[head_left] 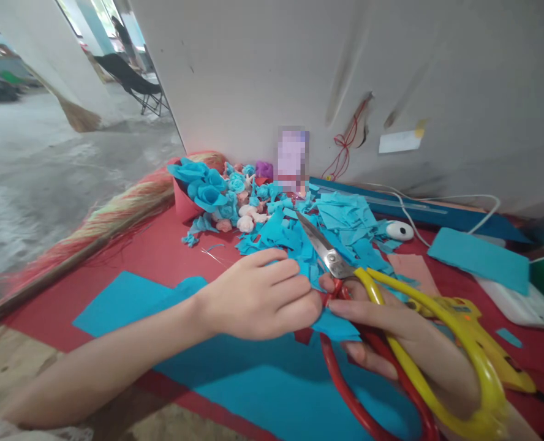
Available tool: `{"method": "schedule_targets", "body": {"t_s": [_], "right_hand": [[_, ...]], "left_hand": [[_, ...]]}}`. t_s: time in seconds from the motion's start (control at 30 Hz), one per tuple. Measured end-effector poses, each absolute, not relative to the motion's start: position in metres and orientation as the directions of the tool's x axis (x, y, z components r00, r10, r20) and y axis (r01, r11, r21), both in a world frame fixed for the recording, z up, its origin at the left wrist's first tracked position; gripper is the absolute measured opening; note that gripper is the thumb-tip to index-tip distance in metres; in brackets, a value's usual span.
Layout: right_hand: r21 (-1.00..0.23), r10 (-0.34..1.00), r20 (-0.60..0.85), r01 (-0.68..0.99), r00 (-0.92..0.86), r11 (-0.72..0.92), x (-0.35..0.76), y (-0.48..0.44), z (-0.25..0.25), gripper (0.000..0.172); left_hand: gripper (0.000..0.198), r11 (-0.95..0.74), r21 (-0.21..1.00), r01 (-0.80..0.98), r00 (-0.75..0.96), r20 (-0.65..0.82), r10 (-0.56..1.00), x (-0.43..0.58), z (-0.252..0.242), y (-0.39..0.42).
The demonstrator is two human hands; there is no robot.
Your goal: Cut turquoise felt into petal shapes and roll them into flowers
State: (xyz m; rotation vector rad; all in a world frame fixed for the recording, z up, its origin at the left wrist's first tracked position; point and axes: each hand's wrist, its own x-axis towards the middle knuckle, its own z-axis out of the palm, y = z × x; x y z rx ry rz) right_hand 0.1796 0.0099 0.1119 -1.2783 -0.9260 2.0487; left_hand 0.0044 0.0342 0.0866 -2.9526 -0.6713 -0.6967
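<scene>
My right hand holds a pair of scissors with a red and a yellow handle. The metal blades lie together, pointing up and left over the blue scraps. Between my right thumb and fingers shows a small piece of blue crepe paper. My left hand is closed, knuckles up, against that piece's left side; its fingertips are hidden. Below both hands lies a large blue sheet. Just beyond them is a heap of cut blue crepe paper.
Blue and pink paper flowers and a red cone of blue petals stand at the back left. A yellow glue gun, a blue paper stack and a white oval device lie right. Straw bundle lines the left edge.
</scene>
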Motion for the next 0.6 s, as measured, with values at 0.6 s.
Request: {"method": "schedule_targets", "body": {"t_s": [0.6], "right_hand": [[-0.892,0.842,-0.394,-0.067,-0.368,-0.447,0.186,0.003,0.108,0.020]], "left_hand": [[0.044,0.497,0.865,-0.072,0.865,-0.193,0.462,0.022,0.081,0.026]]}}
